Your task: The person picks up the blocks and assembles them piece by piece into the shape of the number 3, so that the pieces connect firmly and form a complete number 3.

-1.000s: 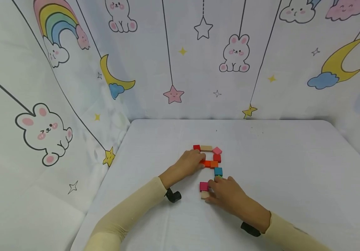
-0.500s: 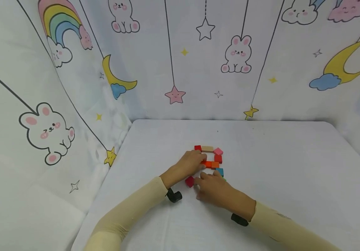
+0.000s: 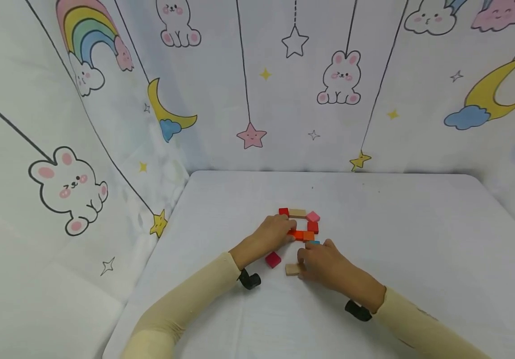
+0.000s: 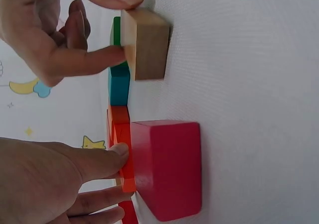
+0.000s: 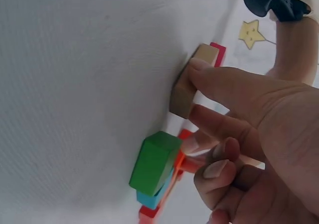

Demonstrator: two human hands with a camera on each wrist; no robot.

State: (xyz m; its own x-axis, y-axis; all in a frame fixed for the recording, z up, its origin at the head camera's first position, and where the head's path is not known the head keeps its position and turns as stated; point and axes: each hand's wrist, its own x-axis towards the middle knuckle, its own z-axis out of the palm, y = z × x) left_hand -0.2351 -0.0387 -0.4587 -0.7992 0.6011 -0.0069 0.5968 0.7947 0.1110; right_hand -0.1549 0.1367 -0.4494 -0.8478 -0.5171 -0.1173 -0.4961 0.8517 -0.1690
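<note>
My right hand (image 3: 327, 264) pinches a plain wooden block (image 3: 292, 269) between thumb and forefinger, low over the white cloth. To its left, a crimson block (image 4: 174, 174) lies turned at an angle, with no hand on it. My left hand (image 3: 273, 232) holds the left end of a red-orange block (image 3: 299, 235), thumb on its near side. Beside that lies an orange block (image 3: 309, 236). A blue block (image 3: 313, 243) and a green block (image 5: 149, 164) continue the line; the right hand hides the green one in the head view.
Farther back are a red block (image 3: 283, 212), a long wooden block (image 3: 297, 213), a tilted pink block (image 3: 313, 216) and another red block (image 3: 313, 227). The cloth-covered table (image 3: 396, 219) meets a printed backdrop (image 3: 221, 89). Each wrist wears a black camera.
The crimson block has moved left, away from the wooden block, and turned. My right hand went left with it, then came back right onto the wooden block. My left hand stays put.
</note>
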